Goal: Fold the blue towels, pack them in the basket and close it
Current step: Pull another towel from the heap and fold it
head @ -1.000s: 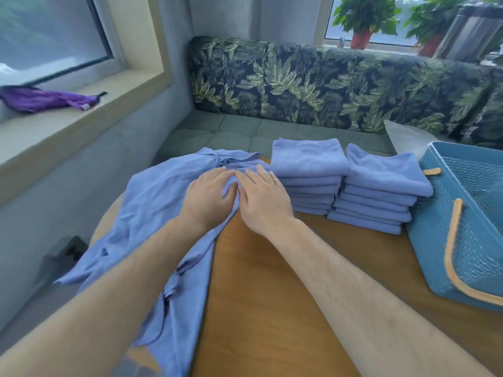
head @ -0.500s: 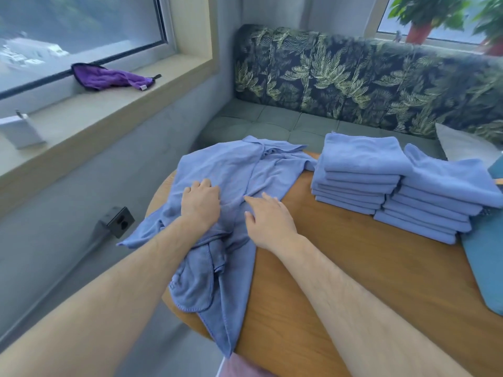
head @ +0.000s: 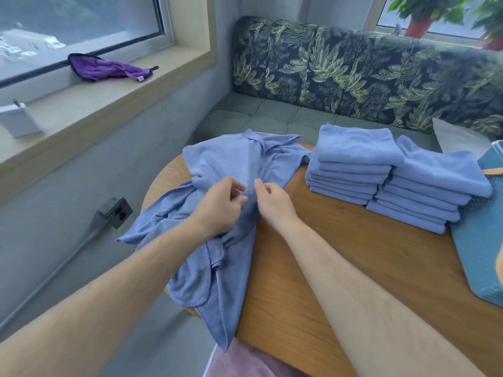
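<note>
Item 1: unfolded towels. Soft blue cloth with stitched hems, several pieces in a rumpled heap. They lie on the left part of the surface, and one end hangs over its near edge.

Item 2: left hand. Fingers curled, gripping a fold at the middle of the heap.

Item 3: right hand. Thumb and forefinger nip the same cloth just beside the left hand; the other fingers are tucked in.

Item 4: left stack and right stack. Folded blue towels in flat rectangles with rounded fold edges, the two stacks touching side by side at the far right of the surface.

Item 5: basket. Teal plastic with a perforated mesh wall and a tan handle, just beside the right stack and cut off by the frame.

Item 6: surface. Round, warm wood grain, smooth.

Item 7: bench. Padded, with a dark leaf-print back, behind the surface.

Item 8: purple cloth. Crumpled on the windowsill.
</note>
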Demonstrator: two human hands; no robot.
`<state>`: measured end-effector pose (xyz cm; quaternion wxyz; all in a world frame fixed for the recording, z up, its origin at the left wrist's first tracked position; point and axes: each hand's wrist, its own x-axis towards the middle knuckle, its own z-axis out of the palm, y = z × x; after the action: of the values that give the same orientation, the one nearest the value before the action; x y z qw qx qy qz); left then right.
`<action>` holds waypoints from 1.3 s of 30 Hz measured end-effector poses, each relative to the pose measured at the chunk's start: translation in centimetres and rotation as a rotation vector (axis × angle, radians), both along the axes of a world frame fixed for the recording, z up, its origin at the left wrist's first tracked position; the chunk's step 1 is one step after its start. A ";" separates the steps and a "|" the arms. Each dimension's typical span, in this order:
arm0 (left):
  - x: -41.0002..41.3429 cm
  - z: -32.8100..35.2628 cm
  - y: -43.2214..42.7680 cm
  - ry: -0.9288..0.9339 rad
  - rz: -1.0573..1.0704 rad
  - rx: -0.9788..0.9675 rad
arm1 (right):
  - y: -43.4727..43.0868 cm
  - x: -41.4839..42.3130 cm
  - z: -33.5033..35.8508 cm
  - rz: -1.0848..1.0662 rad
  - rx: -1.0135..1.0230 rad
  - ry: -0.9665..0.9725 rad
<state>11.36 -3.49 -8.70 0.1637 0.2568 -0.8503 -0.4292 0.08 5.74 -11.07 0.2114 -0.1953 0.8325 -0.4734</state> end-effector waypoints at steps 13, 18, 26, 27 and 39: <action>-0.3 -0.9 3.1 -0.222 0.110 -0.244 | 8.3 0.1 3.6 -0.231 -0.380 -0.222; -2.6 -2.4 7.4 -0.392 -0.020 -0.409 | 16.1 -0.1 4.1 -0.323 -0.376 -0.140; -8.0 -4.4 14.9 -0.487 -0.243 -0.384 | 27.2 -0.9 0.7 -0.484 -0.285 -0.188; -8.6 -4.5 15.7 -0.465 -0.236 -0.352 | 28.2 -0.7 0.2 -0.476 -0.305 -0.225; -8.7 -2.5 16.8 -0.316 -0.223 -0.230 | 29.8 2.9 -2.0 -0.554 -0.273 -0.359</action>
<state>2.63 13.31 -11.18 0.0081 0.2052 -0.9318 -0.2994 2.94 35.53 -13.11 0.1900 0.0979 0.7325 -0.6463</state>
